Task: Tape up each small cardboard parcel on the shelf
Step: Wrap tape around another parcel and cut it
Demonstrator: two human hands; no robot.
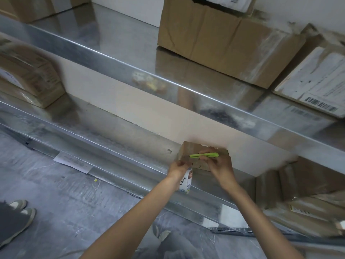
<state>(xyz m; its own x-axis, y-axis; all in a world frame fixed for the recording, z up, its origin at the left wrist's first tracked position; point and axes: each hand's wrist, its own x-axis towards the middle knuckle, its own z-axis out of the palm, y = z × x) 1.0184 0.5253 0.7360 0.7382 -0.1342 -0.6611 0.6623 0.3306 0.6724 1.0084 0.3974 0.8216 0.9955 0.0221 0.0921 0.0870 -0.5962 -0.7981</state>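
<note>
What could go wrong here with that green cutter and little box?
The green cutter in the right hand lies close to the left hand; a slip might nick fingers. The small parcel sits near the shelf edge, so pulling the tape roll could drag it off.

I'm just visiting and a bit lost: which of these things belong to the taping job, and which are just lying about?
In use: small parcel, tape roll in left hand, green cutter in right hand.
Lying about: big box on upper shelf, paper sheet on floor.
</note>
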